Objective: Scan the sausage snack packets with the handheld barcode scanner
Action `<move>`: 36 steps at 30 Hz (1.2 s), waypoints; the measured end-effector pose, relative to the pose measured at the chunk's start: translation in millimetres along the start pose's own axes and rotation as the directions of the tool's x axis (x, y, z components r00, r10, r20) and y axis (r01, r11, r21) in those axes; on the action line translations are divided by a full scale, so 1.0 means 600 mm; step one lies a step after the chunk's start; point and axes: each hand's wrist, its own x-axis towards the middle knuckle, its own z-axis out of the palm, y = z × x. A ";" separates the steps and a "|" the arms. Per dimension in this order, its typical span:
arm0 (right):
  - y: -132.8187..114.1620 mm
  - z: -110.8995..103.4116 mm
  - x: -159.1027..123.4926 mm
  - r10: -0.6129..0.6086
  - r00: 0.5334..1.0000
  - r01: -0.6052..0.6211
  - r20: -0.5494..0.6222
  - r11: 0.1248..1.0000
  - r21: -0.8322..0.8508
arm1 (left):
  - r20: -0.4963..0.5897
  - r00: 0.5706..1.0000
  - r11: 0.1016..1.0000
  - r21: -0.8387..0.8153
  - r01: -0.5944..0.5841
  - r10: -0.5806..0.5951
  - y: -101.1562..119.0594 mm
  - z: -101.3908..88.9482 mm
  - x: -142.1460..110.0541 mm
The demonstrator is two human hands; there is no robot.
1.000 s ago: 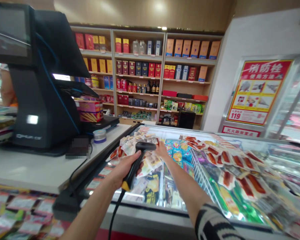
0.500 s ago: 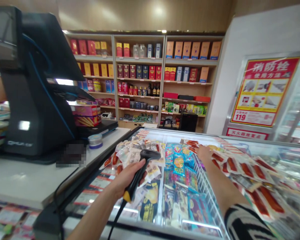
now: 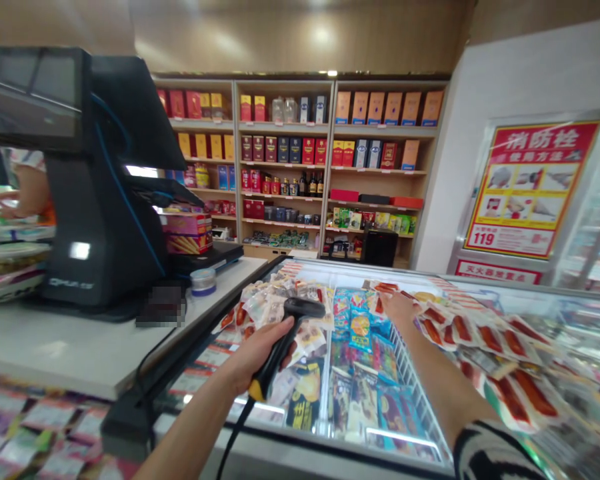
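My left hand (image 3: 266, 353) is wrapped around the handle of a black and yellow barcode scanner (image 3: 300, 308), its head over a pile of clear snack packs (image 3: 265, 297) on the freezer's glass top. The scanner's cord hangs down below my wrist. Farther back, my right hand (image 3: 399, 308) is closed on a clear pack of reddish-brown sausages (image 3: 384, 288); its fingertips are partly hidden. More sausage packs (image 3: 493, 338) lie in rows to the right of that arm. Under the glass are blue ice-cream packets (image 3: 360, 328) in a white wire basket (image 3: 414, 373).
A white counter (image 3: 80, 353) at left carries a black checkout terminal (image 3: 105, 220), a small round tub (image 3: 203, 282) and snack boxes (image 3: 187, 233). Behind the terminal, another person's arm (image 3: 30, 190) shows. Shelves of boxed bottles (image 3: 283, 150) line the back wall.
The view has shifted, so the terminal sits farther right and lower. My right hand has moved slightly left over the sausage pack. My left hand keeps the scanner in place.
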 end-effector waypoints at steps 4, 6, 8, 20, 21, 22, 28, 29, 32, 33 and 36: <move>-0.027 0.027 0.010 -0.022 0.999 0.019 -0.032 0.995 -0.101 | -0.032 0.999 1.000 0.011 0.013 -0.012 -0.007 -0.006 0.011; -0.030 0.046 0.007 -0.121 0.992 0.115 -0.030 0.982 -0.148 | -0.034 0.999 1.000 0.016 0.027 -0.026 -0.010 -0.006 0.018; -0.026 0.058 -0.002 -0.212 0.977 0.206 -0.025 0.967 -0.152 | -0.017 0.999 1.000 0.010 0.030 -0.030 -0.012 -0.003 0.025; 0.025 -0.001 -0.075 -0.639 0.724 0.683 -0.260 0.717 0.137 | 0.115 0.993 1.000 0.012 0.010 -0.011 0.000 0.027 -0.010; 0.024 -0.011 -0.080 -0.655 0.708 0.700 -0.265 0.700 0.142 | 0.112 0.994 1.000 0.010 0.005 -0.006 0.003 0.029 -0.015; 0.023 -0.022 -0.085 -0.663 0.700 0.708 -0.264 0.691 0.143 | 0.110 0.994 1.000 0.006 0.002 -0.003 0.006 0.031 -0.019; 0.016 -0.064 -0.106 -0.673 0.716 0.696 -0.186 0.707 0.124 | 0.111 0.994 1.000 -0.024 0.008 -0.005 0.016 0.035 -0.035; 0.016 -0.067 -0.108 -0.677 0.712 0.700 -0.186 0.703 0.122 | 0.117 0.993 1.000 -0.026 0.002 0.001 0.017 0.035 -0.036; 0.015 -0.071 -0.110 -0.689 0.689 0.721 -0.224 0.683 0.119 | 0.119 0.993 1.000 -0.027 -0.006 0.009 0.020 0.033 -0.037; 0.015 -0.072 -0.110 -0.692 0.682 0.727 -0.238 0.676 0.118 | 0.117 0.993 1.000 -0.027 -0.002 0.005 0.020 0.032 -0.037; 0.014 -0.073 -0.109 -0.691 0.675 0.732 -0.259 0.671 0.119 | 0.118 0.993 1.000 -0.028 0.004 -0.001 0.022 0.030 -0.035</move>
